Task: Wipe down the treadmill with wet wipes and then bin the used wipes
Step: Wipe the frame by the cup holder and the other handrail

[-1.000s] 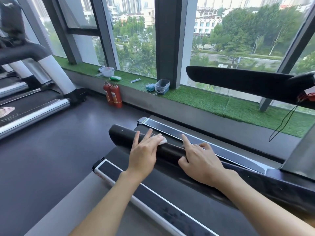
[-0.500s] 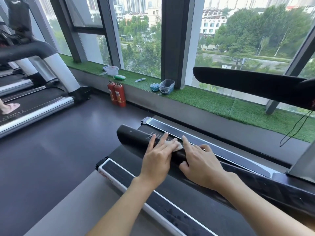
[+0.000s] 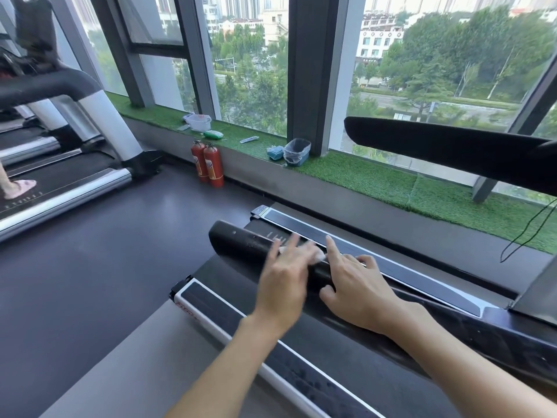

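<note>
The left hand [image 3: 281, 277], blurred, lies flat with fingers spread, pressing a white wet wipe [image 3: 316, 254] onto the treadmill's black handrail [image 3: 241, 242]; just beside it the right hand [image 3: 357, 286] rests open on the same rail, index finger extended

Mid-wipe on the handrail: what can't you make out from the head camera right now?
- Wet wipe: mostly hidden under the left hand; only a white corner shows.
- Left hand's fingers: motion-blurred, so their contact can't be judged.
- Handrail beneath both hands, including the right hand: covered.
- Lined bin on the sill: contents too small to tell.
- Treadmill console: cut off by the right edge.
</note>
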`<state>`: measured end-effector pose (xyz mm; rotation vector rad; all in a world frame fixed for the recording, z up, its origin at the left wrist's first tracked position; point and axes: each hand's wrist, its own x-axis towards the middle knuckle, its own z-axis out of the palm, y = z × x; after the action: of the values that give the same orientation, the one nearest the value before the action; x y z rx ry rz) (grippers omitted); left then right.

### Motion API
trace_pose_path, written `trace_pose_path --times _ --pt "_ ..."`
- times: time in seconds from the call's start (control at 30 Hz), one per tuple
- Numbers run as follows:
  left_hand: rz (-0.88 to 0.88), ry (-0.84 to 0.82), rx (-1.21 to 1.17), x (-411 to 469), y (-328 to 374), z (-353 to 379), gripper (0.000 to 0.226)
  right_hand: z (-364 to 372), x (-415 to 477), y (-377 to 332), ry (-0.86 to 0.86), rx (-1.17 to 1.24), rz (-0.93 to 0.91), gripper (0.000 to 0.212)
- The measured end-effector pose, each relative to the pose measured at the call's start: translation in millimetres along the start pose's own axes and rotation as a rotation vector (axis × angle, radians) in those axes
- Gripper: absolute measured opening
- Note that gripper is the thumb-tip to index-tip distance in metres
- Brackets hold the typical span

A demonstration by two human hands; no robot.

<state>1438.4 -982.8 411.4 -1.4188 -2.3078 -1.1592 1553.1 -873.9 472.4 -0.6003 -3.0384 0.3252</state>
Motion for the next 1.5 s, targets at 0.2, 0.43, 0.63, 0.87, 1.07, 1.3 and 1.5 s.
trace_pose_path --times 0.2,0.43,0.63,0.87,1.07,1.3,1.5 --pt "-0.036 -0.068 0.093 8 -21 -10 0.038 6 11 -5 0.001 -0.058 -0.032 0.084" --pt "-0.326 0.015 0.152 33 -88 -40 0.035 4 9 -5 0.004 -0.083 -0.032 0.08" --pt "-0.081 0.046 0.016 9 -38 -20 0.035 1 24 -16 -0.01 0.029 -0.027 0.083" --pt "-0.084 0.018 0.039 8 -66 -25 0.036 16 44 -31 -0.001 -0.101 -0.089 0.082" --pt "-0.289 0.067 0.094 25 -114 -42 0.036 12 43 -31 -0.017 -0.103 -0.081 0.079" --pt "-0.332 0.111 0.049 36 -112 -55 0.039 11 45 -36 -0.051 -0.096 -0.06 0.081" --pt "-0.228 0.03 0.037 22 -114 -42 0.037 20 52 -41 -0.036 -0.178 -0.092 0.078"
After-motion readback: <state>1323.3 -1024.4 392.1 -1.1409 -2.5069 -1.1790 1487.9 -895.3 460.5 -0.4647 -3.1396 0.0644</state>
